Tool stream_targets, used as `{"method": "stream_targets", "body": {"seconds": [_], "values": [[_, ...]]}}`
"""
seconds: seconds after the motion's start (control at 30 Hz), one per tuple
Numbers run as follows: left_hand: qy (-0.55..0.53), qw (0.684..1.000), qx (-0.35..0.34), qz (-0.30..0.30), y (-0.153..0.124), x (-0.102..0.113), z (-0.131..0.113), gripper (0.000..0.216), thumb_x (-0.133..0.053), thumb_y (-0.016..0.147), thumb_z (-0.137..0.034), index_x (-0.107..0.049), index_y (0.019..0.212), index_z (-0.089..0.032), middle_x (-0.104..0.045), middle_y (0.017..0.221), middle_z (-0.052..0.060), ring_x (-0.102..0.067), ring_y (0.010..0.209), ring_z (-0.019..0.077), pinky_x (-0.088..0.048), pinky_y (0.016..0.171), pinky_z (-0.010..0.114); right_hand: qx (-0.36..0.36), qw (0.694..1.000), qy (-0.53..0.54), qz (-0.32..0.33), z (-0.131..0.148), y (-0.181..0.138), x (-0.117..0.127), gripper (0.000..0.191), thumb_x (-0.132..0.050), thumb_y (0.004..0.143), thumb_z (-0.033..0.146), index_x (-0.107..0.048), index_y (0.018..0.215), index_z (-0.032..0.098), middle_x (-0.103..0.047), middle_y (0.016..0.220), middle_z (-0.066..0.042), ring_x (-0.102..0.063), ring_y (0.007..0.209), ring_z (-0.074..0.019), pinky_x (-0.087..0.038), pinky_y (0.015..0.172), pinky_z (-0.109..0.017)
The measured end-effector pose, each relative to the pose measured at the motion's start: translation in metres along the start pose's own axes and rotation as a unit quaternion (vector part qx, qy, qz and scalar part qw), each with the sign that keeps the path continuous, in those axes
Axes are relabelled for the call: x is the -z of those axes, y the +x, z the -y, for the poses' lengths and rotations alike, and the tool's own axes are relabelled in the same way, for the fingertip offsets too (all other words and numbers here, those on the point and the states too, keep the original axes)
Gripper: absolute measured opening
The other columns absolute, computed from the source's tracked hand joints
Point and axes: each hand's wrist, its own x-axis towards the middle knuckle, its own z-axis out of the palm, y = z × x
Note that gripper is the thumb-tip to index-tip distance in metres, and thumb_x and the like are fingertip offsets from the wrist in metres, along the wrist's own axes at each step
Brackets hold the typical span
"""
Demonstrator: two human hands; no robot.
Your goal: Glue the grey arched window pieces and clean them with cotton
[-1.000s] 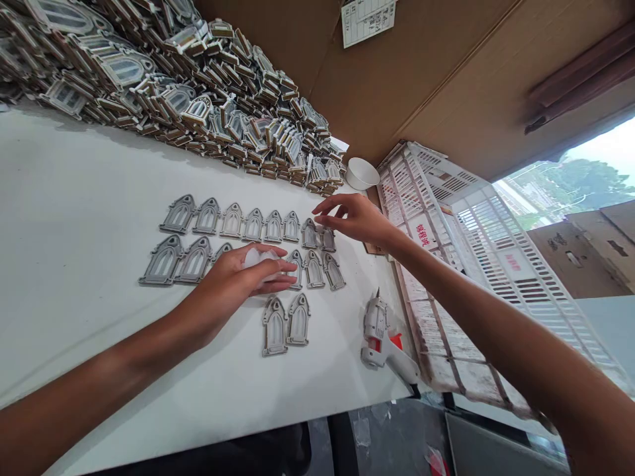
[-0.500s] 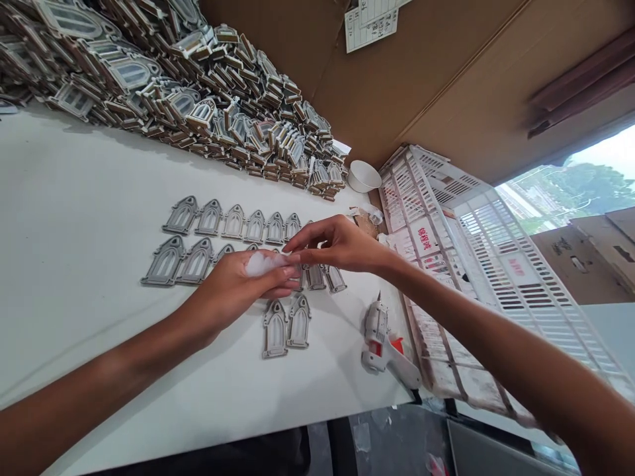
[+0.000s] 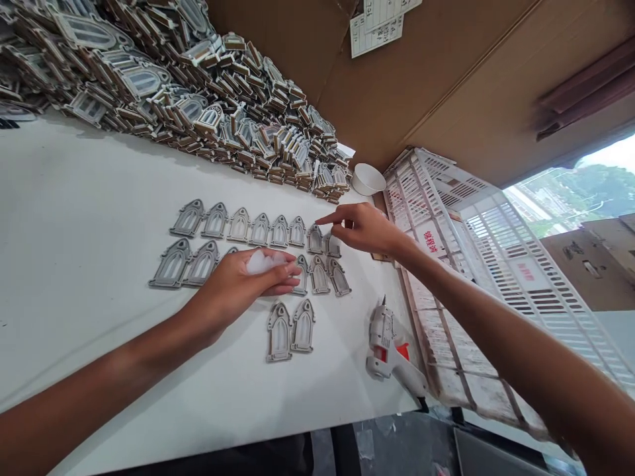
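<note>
My left hand (image 3: 251, 274) is closed around a small stack of translucent white pieces (image 3: 262, 262), held above the middle rows of frames. To the right, my right hand (image 3: 364, 228) has its index finger stretched out, the fingertip at the top of a small grey arched window frame (image 3: 315, 239); the other fingers are curled and nothing shows in them. Several like frames lie in two rows, such as the arched frame (image 3: 187, 218) at the upper left. Nearer me lie two more, one being a front arched frame (image 3: 279, 332). My left hand hides part of the second row.
A large heap of arched frames (image 3: 198, 112) covers the table's back. At right lie a glue gun (image 3: 381, 337), a white bowl (image 3: 368, 179) and a white plastic crate (image 3: 421, 264). Cardboard (image 3: 436, 73) stands behind. The table's front edge (image 3: 248, 444) is close to me.
My right hand has moved right, away from my left hand, to the end of the upper row. My left hand keeps its hold on the white pieces. The view has shifted slightly.
</note>
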Motion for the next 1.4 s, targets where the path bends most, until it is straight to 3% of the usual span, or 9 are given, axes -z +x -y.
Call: {"method": "stream_targets", "body": {"seconds": [0.1,0.27,0.9,1.13,1.3,1.4], "values": [[-0.002,1.000,0.004,-0.002,-0.002,-0.001,0.001,0.054,-0.102,0.078,-0.051,-0.082,0.116,-0.018,-0.088,0.112,0.011,-0.085,0.105,0.0280,-0.068,0.108,0.041,0.008,0.997,-0.071,0.010,0.003,-0.002,-0.003,0.045,-0.058,0.091,0.021,-0.093,0.119,0.028,-0.083,0.100,-0.007,-0.062,0.074,-0.0201,-0.042,0.072,-0.036],[0.003,1.000,0.004,0.004,-0.004,-0.001,-0.001,0.054,-0.101,0.079,-0.051,-0.081,0.117,-0.018,-0.088,0.111,0.010,-0.085,0.105,0.0282,-0.068,0.109,0.042,-0.015,0.995,-0.093,0.042,0.006,-0.003,-0.005,0.045,-0.061,0.091,0.022,-0.092,0.122,0.029,-0.084,0.103,-0.005,-0.065,0.078,-0.0219,-0.039,0.069,-0.035],[0.003,1.000,0.005,0.011,-0.004,-0.001,-0.001,0.050,-0.100,0.080,-0.051,-0.081,0.113,-0.019,-0.088,0.111,0.010,-0.085,0.105,0.0287,-0.068,0.109,0.043,-0.006,0.999,-0.024,0.047,-0.002,-0.002,-0.007,0.043,-0.061,0.087,0.022,-0.092,0.117,0.028,-0.086,0.101,-0.004,-0.067,0.075,-0.0197,-0.048,0.076,-0.036],[-0.005,1.000,-0.001,0.018,-0.006,-0.001,-0.003,0.050,-0.098,0.082,-0.053,-0.080,0.113,-0.017,-0.087,0.112,0.011,-0.085,0.104,0.0274,-0.067,0.106,0.040,0.021,0.997,0.048,0.048,0.007,0.008,0.006,0.037,-0.066,0.095,0.025,-0.087,0.124,0.022,-0.085,0.098,-0.006,-0.075,0.080,-0.0196,-0.053,0.076,-0.033],[-0.006,1.000,0.000,0.011,-0.007,0.000,-0.007,0.049,-0.096,0.084,-0.054,-0.080,0.111,-0.017,-0.087,0.114,0.011,-0.085,0.105,0.0271,-0.066,0.106,0.040,0.047,0.989,0.133,0.049,0.013,0.033,0.004,0.019,-0.079,0.091,0.033,-0.088,0.104,0.022,-0.086,0.092,-0.005,-0.079,0.082,-0.0199,-0.056,0.075,-0.031],[-0.011,1.000,0.006,0.007,-0.008,0.000,-0.008,0.053,-0.095,0.084,-0.057,-0.079,0.116,-0.018,-0.087,0.116,0.012,-0.085,0.106,0.0284,-0.066,0.108,0.043,0.021,0.966,0.249,0.065,0.011,0.040,-0.010,0.024,-0.083,0.088,0.040,-0.086,0.099,0.020,-0.086,0.088,-0.006,-0.077,0.075,-0.0191,-0.056,0.070,-0.030]]}}
